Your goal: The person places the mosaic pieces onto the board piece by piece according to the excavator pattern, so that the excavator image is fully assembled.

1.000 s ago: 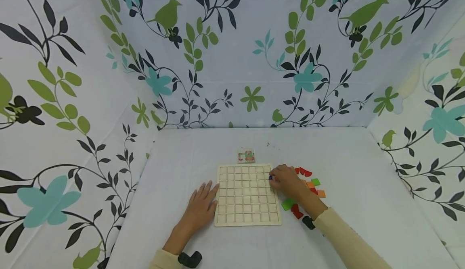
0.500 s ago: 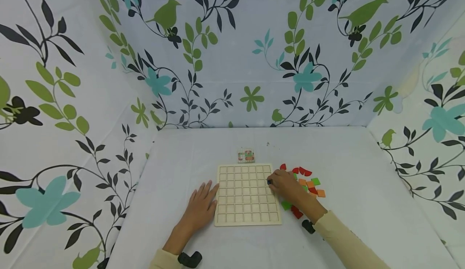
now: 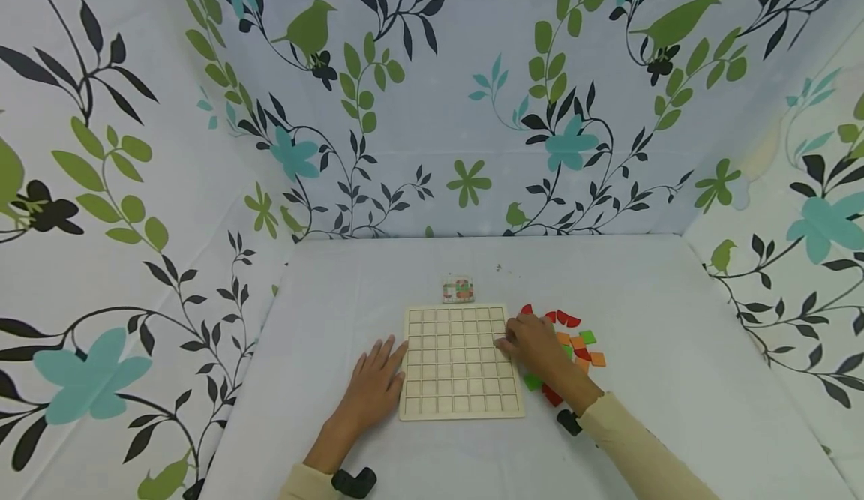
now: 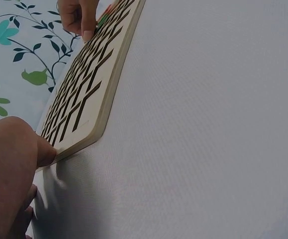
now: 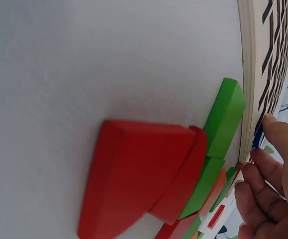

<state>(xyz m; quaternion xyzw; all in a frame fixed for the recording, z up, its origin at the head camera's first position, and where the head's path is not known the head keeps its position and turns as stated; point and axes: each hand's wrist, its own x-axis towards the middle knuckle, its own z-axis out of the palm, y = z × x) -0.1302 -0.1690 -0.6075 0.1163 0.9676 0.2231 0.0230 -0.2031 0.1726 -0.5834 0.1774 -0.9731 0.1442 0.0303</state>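
A pale wooden board (image 3: 462, 363) with a grid of square cells lies on the white table. My left hand (image 3: 373, 386) rests flat beside it with fingers spread, the fingertips touching the board's left edge. At the right edge, my right hand (image 3: 535, 344) pinches a small dark blue piece (image 5: 257, 137) between thumb and forefinger, down at the grid's border. The fingers mostly cover that piece in the head view. Under and beside the right wrist lie loose red pieces (image 5: 134, 169), green pieces (image 5: 226, 117) and orange pieces (image 3: 597, 359).
A small printed card (image 3: 457, 289) lies just behind the board. White cloth with leaf and bird patterns (image 3: 432, 95) hangs around the table's back and sides. Dark straps (image 3: 354, 483) sit at both wrists.
My right hand has moved slightly toward me along the board's right edge, and the blue piece has become hidden behind its fingers in the head view. My left hand has barely shifted.
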